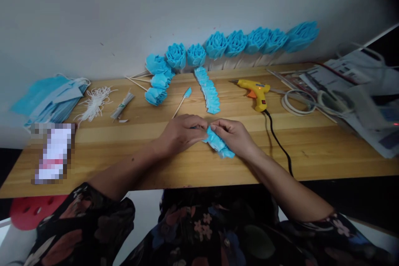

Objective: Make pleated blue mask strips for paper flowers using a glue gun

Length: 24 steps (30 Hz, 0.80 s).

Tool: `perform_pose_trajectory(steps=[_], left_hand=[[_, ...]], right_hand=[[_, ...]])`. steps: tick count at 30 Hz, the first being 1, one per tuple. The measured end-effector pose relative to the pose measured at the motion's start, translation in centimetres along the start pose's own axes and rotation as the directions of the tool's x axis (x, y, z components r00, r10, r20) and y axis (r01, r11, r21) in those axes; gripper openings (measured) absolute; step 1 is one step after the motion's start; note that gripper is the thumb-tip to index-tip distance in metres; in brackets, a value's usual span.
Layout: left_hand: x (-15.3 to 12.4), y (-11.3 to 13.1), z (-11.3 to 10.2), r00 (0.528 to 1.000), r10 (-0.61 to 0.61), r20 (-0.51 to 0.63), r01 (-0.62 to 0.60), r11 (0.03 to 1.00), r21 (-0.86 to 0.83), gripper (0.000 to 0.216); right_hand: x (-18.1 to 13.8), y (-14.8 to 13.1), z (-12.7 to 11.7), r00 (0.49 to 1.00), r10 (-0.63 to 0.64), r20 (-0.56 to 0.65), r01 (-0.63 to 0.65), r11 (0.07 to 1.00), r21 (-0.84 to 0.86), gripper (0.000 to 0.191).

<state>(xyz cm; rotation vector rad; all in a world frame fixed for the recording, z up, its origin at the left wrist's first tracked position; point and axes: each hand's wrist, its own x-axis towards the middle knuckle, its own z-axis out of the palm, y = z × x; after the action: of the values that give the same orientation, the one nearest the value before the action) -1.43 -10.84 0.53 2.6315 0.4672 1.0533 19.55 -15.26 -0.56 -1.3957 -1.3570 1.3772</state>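
My left hand (183, 133) and my right hand (233, 135) meet at the middle of the wooden table (311, 149). Both are closed on a stack of folded blue pieces (218, 144), which sticks out below my right palm. Just beyond my hands lie a wooden stick with a blue tip (182, 102) and a row of overlapping blue folded pieces (208, 91).
Several blue fabric flowers (237, 43) lean on the wall. A yellow glue gun (255, 92) with a black cord (279, 143) lies right of centre. Blue face masks (51, 99), white elastic loops (93, 104), tape rolls (296, 102) and newspapers (358, 91) sit at the sides.
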Motion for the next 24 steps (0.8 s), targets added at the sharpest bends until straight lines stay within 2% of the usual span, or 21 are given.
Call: perform_pose_trajectory(steps=[3,7,9,12,15,17,20,22,24], left_hand=[[-0.1,0.0,-0.2,0.998,0.053,-0.016,-0.054,0.998,-0.019,0.022],[0.0,-0.4,-0.6,0.999,0.043,-0.008,-0.043,0.996,-0.076,0.021],[0.1,-0.7,-0.7,0.999,0.054,0.001,-0.053,0.994,-0.093,0.022],[0.2,-1.1,-0.8,0.997,0.08,-0.012,-0.081,0.993,-0.09,0.023],[0.2,-1.3,-0.7,0.998,0.048,0.041,-0.045,0.996,-0.078,0.025],[0.2,-1.2,-0.7,0.996,0.014,0.089,-0.007,0.997,-0.078,0.027],[0.2,-1.0,-0.8,0.992,-0.016,0.121,0.028,0.994,-0.101,0.025],[0.2,-0.9,-0.9,0.992,-0.023,0.125,0.037,0.993,-0.114,0.023],[0.3,-0.9,-0.9,0.992,-0.024,0.121,0.038,0.993,-0.109,0.023]], right_hand=[[0.1,0.2,0.0,0.999,0.051,0.006,-0.051,0.998,0.044,0.033],[0.1,0.5,-0.4,0.998,0.068,0.011,-0.068,0.994,0.081,0.038],[0.2,0.4,-0.7,0.999,0.054,-0.001,-0.054,0.993,0.104,0.043],[0.2,0.2,-1.4,0.996,0.081,0.029,-0.085,0.971,0.225,0.054],[0.1,-0.2,-1.9,0.996,0.072,0.052,-0.084,0.953,0.292,0.066],[-0.1,-0.5,-1.8,0.999,0.0,0.052,-0.012,0.972,0.236,0.064],[-0.3,-0.6,-1.5,0.987,-0.118,0.109,0.113,0.992,0.05,0.05],[-0.3,-0.5,-1.2,0.98,-0.146,0.138,0.153,0.987,-0.04,0.042],[-0.2,-0.2,-1.0,0.979,-0.138,0.147,0.148,0.987,-0.06,0.034]])
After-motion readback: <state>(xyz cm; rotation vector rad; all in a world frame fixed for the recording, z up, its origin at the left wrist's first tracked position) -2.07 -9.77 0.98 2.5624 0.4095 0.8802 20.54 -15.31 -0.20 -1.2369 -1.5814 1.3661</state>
